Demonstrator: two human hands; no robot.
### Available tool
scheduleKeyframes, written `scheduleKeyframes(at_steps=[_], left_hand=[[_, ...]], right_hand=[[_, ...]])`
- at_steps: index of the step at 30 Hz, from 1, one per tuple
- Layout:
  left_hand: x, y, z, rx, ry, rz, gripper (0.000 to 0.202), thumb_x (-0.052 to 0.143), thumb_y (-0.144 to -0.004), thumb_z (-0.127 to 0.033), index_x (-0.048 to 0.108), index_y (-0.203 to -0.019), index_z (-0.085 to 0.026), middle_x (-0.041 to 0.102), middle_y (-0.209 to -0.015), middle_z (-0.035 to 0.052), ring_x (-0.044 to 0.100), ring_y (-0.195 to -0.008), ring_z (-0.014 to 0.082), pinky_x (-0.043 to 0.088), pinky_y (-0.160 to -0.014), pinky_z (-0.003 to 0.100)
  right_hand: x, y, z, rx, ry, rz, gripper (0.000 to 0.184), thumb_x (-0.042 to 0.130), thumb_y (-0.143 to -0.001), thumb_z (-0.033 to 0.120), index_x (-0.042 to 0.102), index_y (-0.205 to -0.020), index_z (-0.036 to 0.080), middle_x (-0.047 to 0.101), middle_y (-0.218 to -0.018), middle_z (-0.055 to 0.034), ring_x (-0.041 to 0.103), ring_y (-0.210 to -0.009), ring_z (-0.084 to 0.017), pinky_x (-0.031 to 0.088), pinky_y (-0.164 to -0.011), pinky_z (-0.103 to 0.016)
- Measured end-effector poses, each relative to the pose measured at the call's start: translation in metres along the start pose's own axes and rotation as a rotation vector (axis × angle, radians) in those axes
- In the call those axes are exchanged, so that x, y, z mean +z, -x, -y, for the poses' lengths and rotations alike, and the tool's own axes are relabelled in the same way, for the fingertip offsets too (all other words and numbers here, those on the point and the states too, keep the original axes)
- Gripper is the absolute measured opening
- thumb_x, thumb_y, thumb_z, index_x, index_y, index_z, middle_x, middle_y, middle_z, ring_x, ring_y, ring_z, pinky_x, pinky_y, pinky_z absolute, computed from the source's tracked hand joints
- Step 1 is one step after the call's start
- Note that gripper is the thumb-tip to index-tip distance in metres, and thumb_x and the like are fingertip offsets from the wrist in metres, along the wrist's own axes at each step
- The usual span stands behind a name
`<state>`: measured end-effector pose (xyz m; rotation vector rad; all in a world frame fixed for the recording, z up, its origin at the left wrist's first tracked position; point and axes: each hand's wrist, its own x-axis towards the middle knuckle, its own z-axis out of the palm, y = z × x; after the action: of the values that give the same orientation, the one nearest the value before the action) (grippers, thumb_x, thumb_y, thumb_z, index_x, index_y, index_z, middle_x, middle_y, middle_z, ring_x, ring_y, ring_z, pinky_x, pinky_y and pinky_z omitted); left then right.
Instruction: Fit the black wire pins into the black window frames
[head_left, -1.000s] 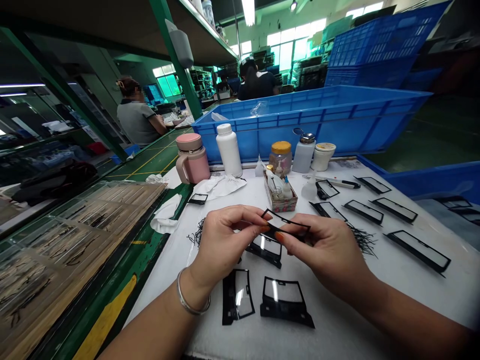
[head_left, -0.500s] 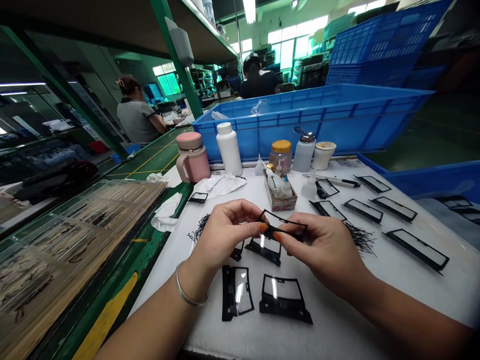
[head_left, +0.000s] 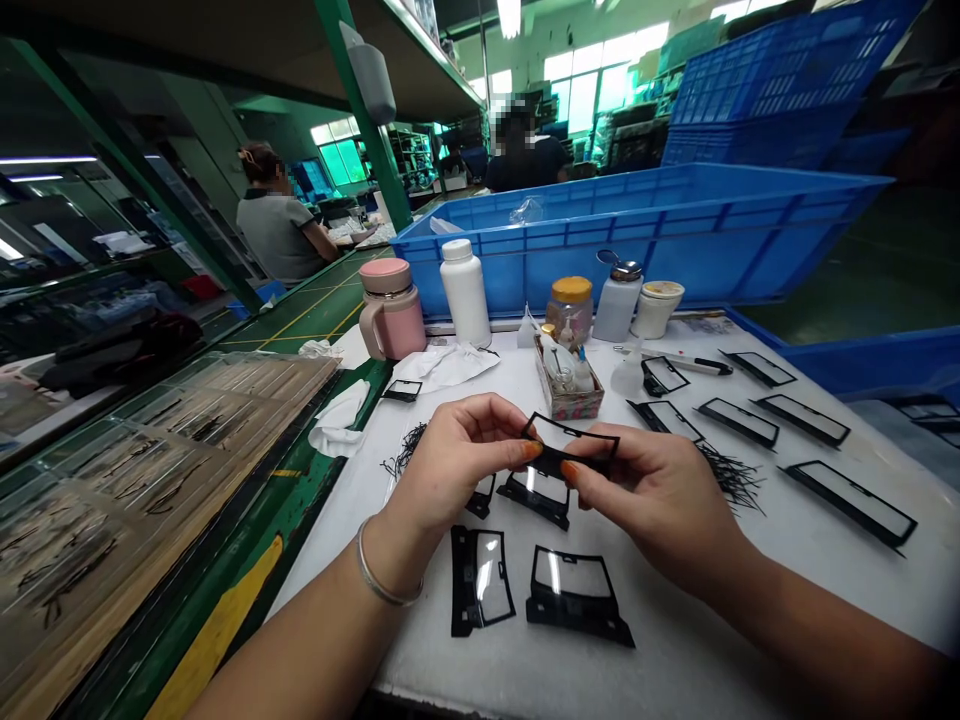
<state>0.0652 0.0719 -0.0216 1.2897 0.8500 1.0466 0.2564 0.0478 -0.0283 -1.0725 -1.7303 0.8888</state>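
Between my two hands, above the white work surface (head_left: 420,650), is a small clear panel with a black frame (head_left: 553,460). My left hand (head_left: 457,455) pinches its left end between thumb and fingers. My right hand (head_left: 660,490) grips the right side, its thumb on the lower black strip and its fingers behind. Below the hands lie similar framed panels: one upright panel (head_left: 480,580), one broad panel (head_left: 574,595), and another partly hidden panel (head_left: 536,495). Thin black strips lie in a left pile (head_left: 409,450) and a right pile (head_left: 731,478), each partly covered by a hand.
Several longer framed panels (head_left: 851,505) lie at right near a pen-like tool (head_left: 709,366). Behind stand a pink mug (head_left: 397,320), white bottle (head_left: 466,295), small box of bottles (head_left: 574,400), pump bottle (head_left: 619,308) and blue crate (head_left: 637,235). Two people sit beyond.
The whole view has shifted slightly. My right thumb has slid a little to the right along the black strip, away from the left thumb. Both hands still hold the framed panel.
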Motion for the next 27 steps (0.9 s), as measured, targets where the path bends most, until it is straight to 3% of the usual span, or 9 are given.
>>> scheduleKeyframes(at_steps=[9,20,27], left_hand=[[0.0009,0.0014,-0.0015,0.002,0.017,0.001,0.019,0.082,-0.068,-0.018,0.067,-0.079,-0.012,0.067,-0.078,0.0026,0.062,-0.07,0.0108,0.051,-0.066,0.019],[0.0006,-0.001,0.0,-0.058,0.052,0.002,0.02,0.08,-0.068,-0.019,0.065,-0.079,-0.011,0.065,-0.076,0.0027,0.059,-0.066,0.0104,0.049,-0.062,0.02],[0.0013,-0.0007,0.002,-0.066,0.067,0.008,0.016,0.078,-0.07,-0.014,0.065,-0.079,-0.012,0.065,-0.078,0.003,0.06,-0.068,0.0104,0.05,-0.064,0.02]], right_hand=[[-0.0004,-0.0001,0.0004,0.009,-0.006,0.024,0.012,0.061,-0.082,0.02,0.069,-0.074,0.019,0.06,-0.062,0.0015,0.053,-0.055,-0.015,0.039,-0.05,-0.026],[-0.0014,-0.0039,-0.0015,0.128,-0.156,0.071,0.012,0.066,-0.083,0.028,0.071,-0.079,0.017,0.065,-0.07,-0.0034,0.058,-0.056,-0.017,0.047,-0.05,-0.025],[-0.0021,-0.0026,-0.0017,0.095,-0.154,0.077,0.017,0.065,-0.085,0.025,0.067,-0.069,0.018,0.061,-0.062,0.0001,0.057,-0.052,-0.014,0.045,-0.049,-0.021]])
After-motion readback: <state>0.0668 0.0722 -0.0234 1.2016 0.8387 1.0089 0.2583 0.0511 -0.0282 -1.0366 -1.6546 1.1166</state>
